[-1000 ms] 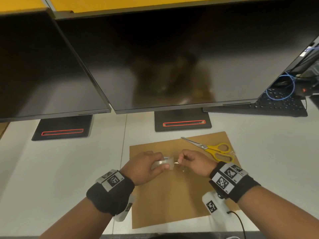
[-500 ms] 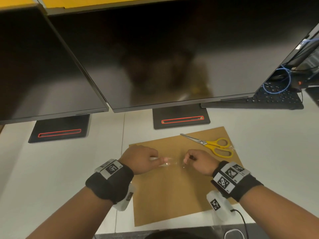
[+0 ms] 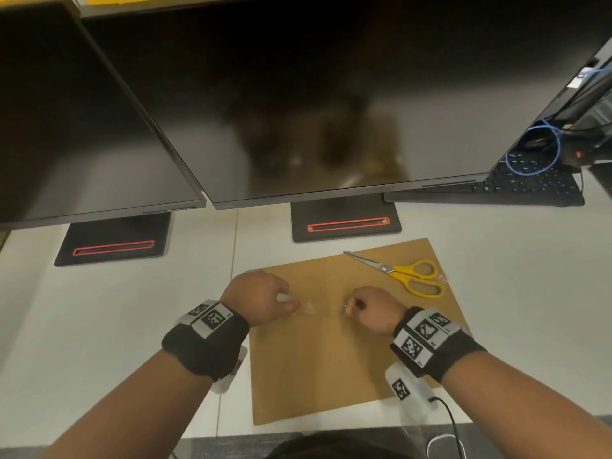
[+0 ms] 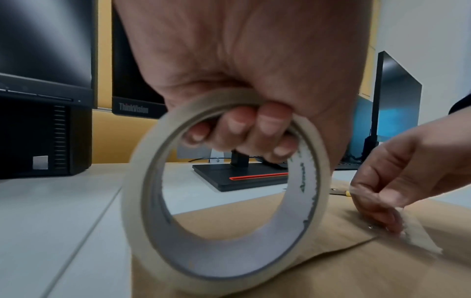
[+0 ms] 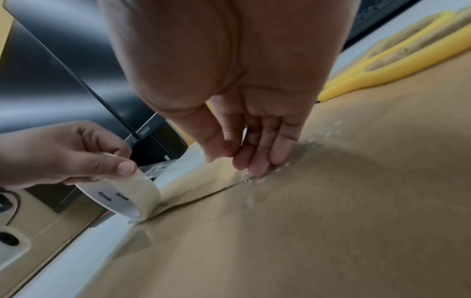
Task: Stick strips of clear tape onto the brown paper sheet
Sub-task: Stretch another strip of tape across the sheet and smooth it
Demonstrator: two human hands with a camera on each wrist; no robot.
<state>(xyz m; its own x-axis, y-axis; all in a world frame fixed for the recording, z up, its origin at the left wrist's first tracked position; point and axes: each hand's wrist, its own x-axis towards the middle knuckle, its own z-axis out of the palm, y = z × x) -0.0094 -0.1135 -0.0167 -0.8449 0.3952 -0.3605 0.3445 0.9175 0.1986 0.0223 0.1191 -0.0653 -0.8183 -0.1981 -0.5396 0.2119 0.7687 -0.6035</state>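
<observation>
The left hand (image 3: 261, 298) is near the left edge of the paper (image 3: 331, 369) and grips the tape roll (image 4: 224, 201): its fingers (image 4: 237, 129) curl through the hole of the roll and the thumb lies on the outer face. The roll stands on its edge, low over the paper, and seems to touch it near that left edge. From the roll a clear strip (image 5: 203, 187) runs to the right, flat along the paper, to the right hand (image 3: 371, 309). The right hand points down with its fingers (image 5: 257, 161) pressed together, and their tips hold the end of the strip down on the paper; whether the thumb also pinches the strip, I cannot tell. The free end of the strip shows just beyond these fingertips in the left wrist view. The paper lies flat on the white counter (image 3: 116, 326), in front of the person and between both forearms. Each wrist carries a black band with printed square markers. Farther on, the scissors (image 3: 404, 273) with yellow handles lie on the far right corner of the paper, blades pointing left. Behind the paper stand two black monitor bases (image 3: 347, 223) with red lines, and above them two dark monitors (image 3: 298, 94). At the far right a keyboard (image 3: 516, 187) lies with a blue cable (image 3: 546, 150) over it.
</observation>
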